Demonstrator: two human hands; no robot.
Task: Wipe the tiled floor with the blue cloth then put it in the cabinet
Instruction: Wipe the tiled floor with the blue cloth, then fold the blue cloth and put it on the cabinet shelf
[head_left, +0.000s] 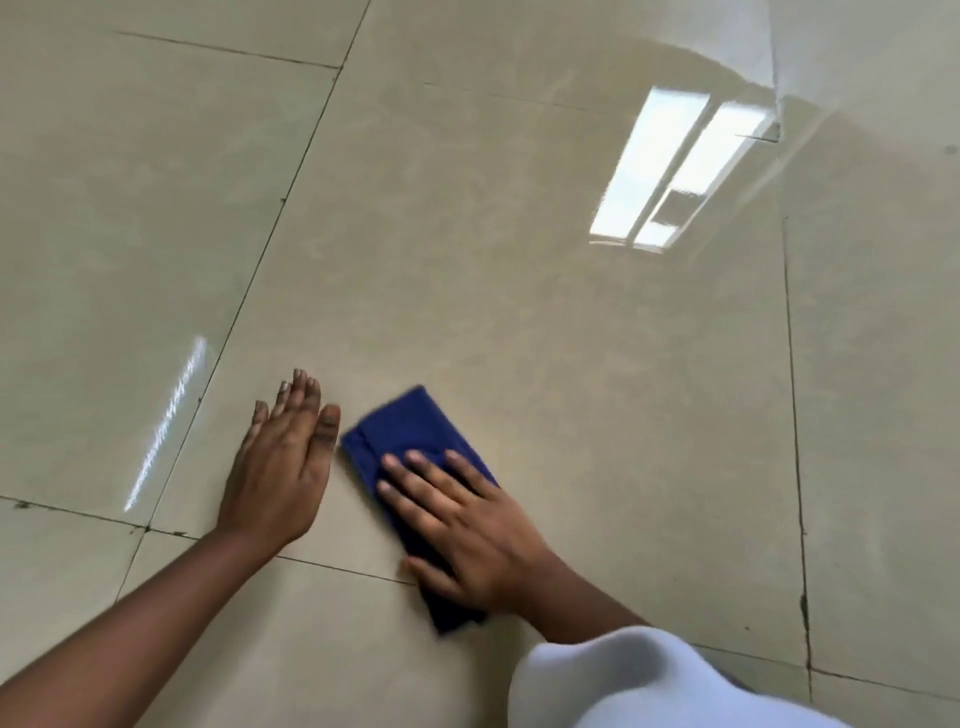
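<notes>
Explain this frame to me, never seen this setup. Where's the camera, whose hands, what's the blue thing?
There is no robot here. A person wears one wide-angle camera on the head, looking forward and down, so this is the only view. The right hand lies flat with spread fingers on a folded blue cloth, pressing it onto the glossy beige tiled floor. The left hand rests open on the floor beside the cloth, holding nothing. A white sleeve shows at the bottom. The bright patch is a window reflection. No cabinet is visible.

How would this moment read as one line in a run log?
stage: wiping | right hand flat on blue cloth | left hand flat on tiled floor
</notes>
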